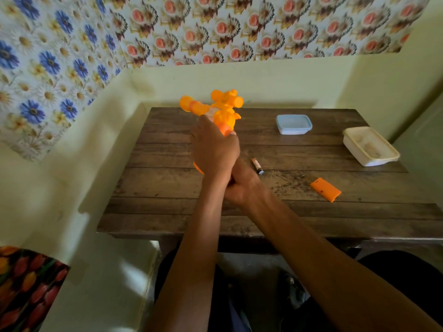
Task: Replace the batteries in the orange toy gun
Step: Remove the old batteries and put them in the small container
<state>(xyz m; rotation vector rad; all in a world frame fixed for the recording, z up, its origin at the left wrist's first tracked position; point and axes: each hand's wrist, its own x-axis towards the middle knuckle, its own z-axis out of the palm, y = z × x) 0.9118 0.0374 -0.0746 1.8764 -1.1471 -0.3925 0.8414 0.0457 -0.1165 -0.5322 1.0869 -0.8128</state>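
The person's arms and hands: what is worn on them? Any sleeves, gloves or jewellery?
The left forearm and the right forearm are bare, with no sleeve in view. The left hand and the right hand wear no gloves, and no watch, bracelet or ring shows.

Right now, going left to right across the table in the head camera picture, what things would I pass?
Orange toy gun → battery → blue tub → orange battery cover → white tub.

A home: floral wallpaper [263, 25] above a wooden table [287, 212].
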